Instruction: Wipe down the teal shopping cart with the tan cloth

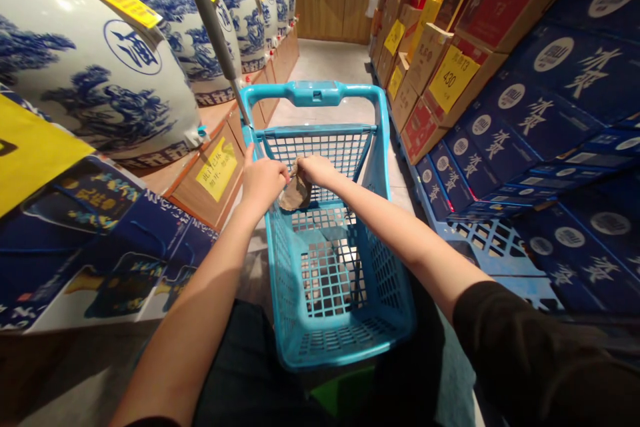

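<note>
A blue plastic shopping basket (327, 360) with a tall handle frame stands between my legs, its grid floor showing. Over its far end, my right hand (314, 170) pinches the top of a small brownish crumpled item (296, 192), perhaps a bag or cloth. My left hand (265, 181) is at the basket's left rim beside that item; its index finger points up along the frame, and the other fingers are curled near the item. Whether they grip it is hard to tell. A grey metal pole (213, 23) rises from the frame's upper left corner.
Large blue-and-white jars (120, 80) line a wooden ledge (200, 193) on the left. Stacked blue boxes (500, 140) and brown cartons (425, 67) stand on blue pallets (495, 253) at right. An aisle floor (333, 63) leads to a wooden counter (330, 10).
</note>
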`<move>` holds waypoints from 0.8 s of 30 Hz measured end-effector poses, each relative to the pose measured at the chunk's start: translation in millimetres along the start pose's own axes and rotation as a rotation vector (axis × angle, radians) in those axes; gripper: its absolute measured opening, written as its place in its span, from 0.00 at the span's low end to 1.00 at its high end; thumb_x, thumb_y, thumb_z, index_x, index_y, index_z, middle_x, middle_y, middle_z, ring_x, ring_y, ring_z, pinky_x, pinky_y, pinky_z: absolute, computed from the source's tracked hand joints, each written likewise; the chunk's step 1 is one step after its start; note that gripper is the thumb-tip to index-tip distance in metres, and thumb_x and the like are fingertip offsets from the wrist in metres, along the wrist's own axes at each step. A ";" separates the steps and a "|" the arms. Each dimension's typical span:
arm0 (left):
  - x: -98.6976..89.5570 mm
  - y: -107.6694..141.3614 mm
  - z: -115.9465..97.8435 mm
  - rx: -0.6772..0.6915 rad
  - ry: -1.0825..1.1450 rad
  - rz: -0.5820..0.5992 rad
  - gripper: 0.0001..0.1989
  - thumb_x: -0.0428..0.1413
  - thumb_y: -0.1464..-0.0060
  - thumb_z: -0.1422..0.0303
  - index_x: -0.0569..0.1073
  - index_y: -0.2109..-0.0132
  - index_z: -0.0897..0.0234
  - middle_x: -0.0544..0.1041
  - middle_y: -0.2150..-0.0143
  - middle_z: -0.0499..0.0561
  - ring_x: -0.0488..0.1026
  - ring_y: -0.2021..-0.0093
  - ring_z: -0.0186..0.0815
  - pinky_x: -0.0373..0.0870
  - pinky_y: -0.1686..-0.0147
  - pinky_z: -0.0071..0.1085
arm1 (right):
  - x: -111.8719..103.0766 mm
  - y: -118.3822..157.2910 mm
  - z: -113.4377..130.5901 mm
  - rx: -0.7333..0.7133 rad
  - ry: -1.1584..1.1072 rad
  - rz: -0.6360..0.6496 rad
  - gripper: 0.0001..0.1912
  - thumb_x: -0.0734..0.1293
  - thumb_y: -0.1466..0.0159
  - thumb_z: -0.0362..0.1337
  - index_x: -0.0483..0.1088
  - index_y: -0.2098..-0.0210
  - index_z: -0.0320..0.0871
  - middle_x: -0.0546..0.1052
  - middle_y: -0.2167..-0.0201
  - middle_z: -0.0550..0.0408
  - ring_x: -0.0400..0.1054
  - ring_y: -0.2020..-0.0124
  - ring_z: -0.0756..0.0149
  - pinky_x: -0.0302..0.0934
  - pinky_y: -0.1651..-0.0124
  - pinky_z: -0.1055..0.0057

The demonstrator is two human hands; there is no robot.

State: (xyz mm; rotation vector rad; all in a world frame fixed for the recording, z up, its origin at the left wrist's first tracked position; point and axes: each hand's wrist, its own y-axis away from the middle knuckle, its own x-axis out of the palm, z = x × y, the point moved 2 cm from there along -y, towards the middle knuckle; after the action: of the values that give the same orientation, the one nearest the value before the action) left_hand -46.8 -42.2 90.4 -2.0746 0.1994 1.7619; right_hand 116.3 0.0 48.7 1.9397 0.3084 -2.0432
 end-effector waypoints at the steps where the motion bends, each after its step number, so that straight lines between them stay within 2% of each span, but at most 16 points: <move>1: -0.2 -0.1 -0.2 0.001 -0.002 0.000 0.19 0.53 0.41 0.77 0.89 0.65 0.59 0.90 0.59 0.58 0.88 0.47 0.52 0.70 0.27 0.52 | 0.4 -0.1 0.5 -0.012 0.008 0.012 0.20 0.62 0.20 0.33 0.77 0.33 0.40 0.86 0.40 0.38 0.81 0.36 0.49 0.70 0.43 0.66; 3: 0.1 -0.5 -0.3 0.008 -0.009 -0.004 0.19 0.53 0.41 0.77 0.88 0.66 0.58 0.90 0.59 0.58 0.88 0.48 0.53 0.69 0.25 0.52 | -4.2 0.0 -0.3 -0.012 0.013 -0.023 0.21 0.62 0.19 0.34 0.75 0.31 0.40 0.86 0.40 0.38 0.81 0.38 0.49 0.70 0.43 0.66; 6: 1.5 -1.0 0.2 0.011 -0.015 -0.011 0.19 0.53 0.41 0.78 0.88 0.66 0.58 0.90 0.59 0.58 0.88 0.48 0.53 0.66 0.23 0.54 | -18.1 1.5 -4.8 0.052 -0.023 -0.196 0.24 0.57 0.18 0.32 0.70 0.27 0.41 0.85 0.37 0.39 0.81 0.39 0.50 0.68 0.45 0.66; 8: 2.8 -1.2 0.6 0.009 -0.013 -0.009 0.19 0.53 0.41 0.78 0.88 0.66 0.59 0.90 0.60 0.59 0.88 0.48 0.53 0.67 0.24 0.54 | -24.3 3.4 -7.6 0.113 -0.048 -0.263 0.24 0.55 0.17 0.32 0.70 0.27 0.41 0.84 0.35 0.39 0.81 0.38 0.50 0.68 0.46 0.67; 10: 4.0 -1.2 1.3 0.012 -0.007 -0.011 0.19 0.53 0.41 0.77 0.88 0.66 0.59 0.90 0.60 0.59 0.87 0.48 0.53 0.69 0.25 0.54 | -24.4 5.3 -7.9 0.145 -0.047 -0.214 0.23 0.56 0.18 0.32 0.72 0.29 0.40 0.84 0.36 0.37 0.81 0.38 0.49 0.69 0.45 0.66; 12: 4.8 -1.2 2.4 0.015 0.001 -0.020 0.19 0.53 0.41 0.77 0.88 0.66 0.58 0.90 0.60 0.59 0.87 0.48 0.53 0.70 0.26 0.54 | -21.4 6.9 -6.4 0.134 -0.041 -0.124 0.21 0.59 0.18 0.32 0.74 0.31 0.39 0.85 0.39 0.37 0.81 0.39 0.49 0.70 0.45 0.66; 14: 5.3 -1.3 3.9 0.021 0.006 -0.031 0.18 0.53 0.41 0.76 0.87 0.67 0.57 0.90 0.61 0.58 0.87 0.49 0.53 0.69 0.25 0.55 | -20.2 7.6 -5.0 0.106 -0.047 -0.093 0.21 0.60 0.19 0.32 0.76 0.32 0.40 0.86 0.40 0.37 0.82 0.39 0.48 0.70 0.44 0.65; 20: 6.4 -1.1 5.7 0.033 0.018 -0.030 0.19 0.52 0.41 0.76 0.87 0.67 0.58 0.89 0.62 0.58 0.87 0.50 0.54 0.64 0.22 0.61 | -30.2 7.3 -11.5 0.179 -0.072 -0.266 0.24 0.56 0.18 0.30 0.73 0.29 0.38 0.85 0.37 0.36 0.82 0.39 0.47 0.69 0.43 0.64; 24: 5.8 -1.1 3.4 0.020 0.031 -0.024 0.18 0.53 0.42 0.76 0.88 0.66 0.58 0.89 0.62 0.58 0.87 0.49 0.53 0.68 0.24 0.57 | -25.3 6.1 -14.5 0.162 -0.075 -0.210 0.22 0.59 0.19 0.29 0.76 0.32 0.37 0.86 0.41 0.36 0.82 0.41 0.49 0.69 0.46 0.66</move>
State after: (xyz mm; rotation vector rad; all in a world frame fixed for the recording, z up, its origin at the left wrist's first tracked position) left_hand -48.3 -39.0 84.6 -2.0826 0.1992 1.7072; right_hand 133.0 1.4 73.4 1.9906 0.3524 -2.3352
